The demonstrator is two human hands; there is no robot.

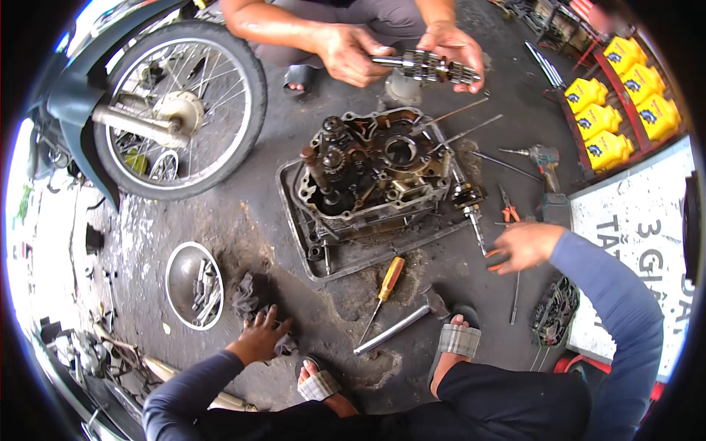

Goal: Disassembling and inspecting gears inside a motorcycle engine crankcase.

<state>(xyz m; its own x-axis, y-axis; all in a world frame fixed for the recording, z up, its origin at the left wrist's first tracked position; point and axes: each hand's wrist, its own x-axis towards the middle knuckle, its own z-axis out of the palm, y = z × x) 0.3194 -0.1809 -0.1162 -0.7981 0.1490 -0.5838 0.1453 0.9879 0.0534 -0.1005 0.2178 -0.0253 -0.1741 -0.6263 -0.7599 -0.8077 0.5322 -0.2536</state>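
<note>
1. The person's left hand (pixel 262 334) rests with fingers spread over a crumpled dark-grey cloth rag (pixel 252 292) on the stained grey floor.
2. The right hand (pixel 526 248) is lowered, fingers bent and close together, at a small orange tool handle (pixel 498 259); whether it grips the handle, I cannot tell.
3. Just beyond that hand lie orange-handled metal pliers (pixel 509 208).
4. An open, oily grey metal engine case (pixel 375 170) sits in a shallow rectangular metal tray (pixel 368 263), ahead of and between both hands.
5. Nearer the feet lie a yellow-handled screwdriver (pixel 391 279) and a steel hammer (pixel 401 329).
6. Opposite, a co-worker's two hands hold a toothed metal gear shaft (pixel 426 66).
</note>
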